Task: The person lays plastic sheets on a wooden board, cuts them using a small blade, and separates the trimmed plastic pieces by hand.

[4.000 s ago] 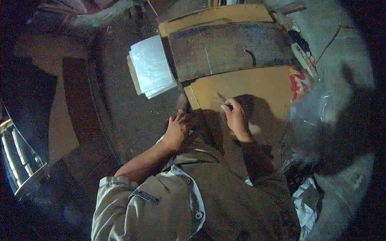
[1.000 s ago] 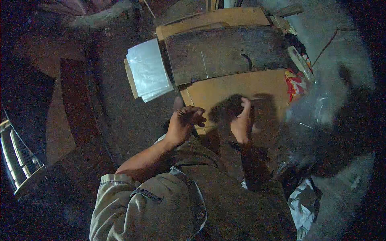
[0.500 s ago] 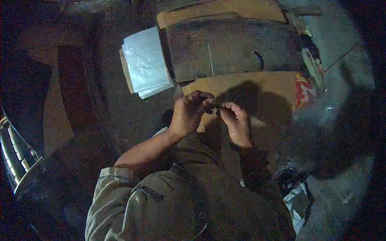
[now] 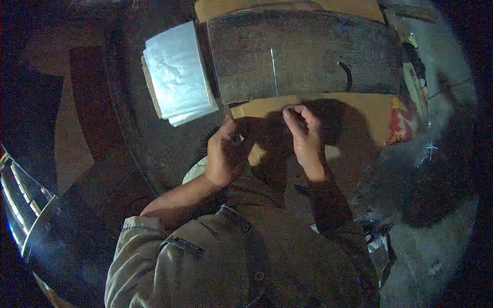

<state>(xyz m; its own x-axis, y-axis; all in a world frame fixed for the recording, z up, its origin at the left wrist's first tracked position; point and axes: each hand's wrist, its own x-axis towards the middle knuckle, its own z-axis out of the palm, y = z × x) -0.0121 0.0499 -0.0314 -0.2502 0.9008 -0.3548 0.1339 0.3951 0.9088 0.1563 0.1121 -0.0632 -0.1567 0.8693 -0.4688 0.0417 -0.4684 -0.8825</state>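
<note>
My right hand [image 4: 308, 137] is raised over the cardboard [image 4: 359, 115], thumb pressed to its curled fingers; anything pinched there is too small to make out. To its left, my left hand [image 4: 224, 156] is held apart from it, thumb up, its fingers lost in dark shadow. Beyond both hands lies a dark flat board [image 4: 308, 51]. A thin, pale, straight rod [image 4: 274, 72] rests on that board, and a short black curved piece [image 4: 346, 76] lies to the right of it.
A stack of clear plastic sheets [image 4: 179, 77] lies left of the board. A red and white packet [image 4: 402, 120] sits at the cardboard's right end. More cardboard [image 4: 287, 7] shows along the far edge. At the lower right is a crumpled bag [image 4: 380, 251].
My hands were together, fingertips meeting; now they are apart. The left hand has drawn back toward my body, and the right has risen slightly outward. The view has shifted a little.
</note>
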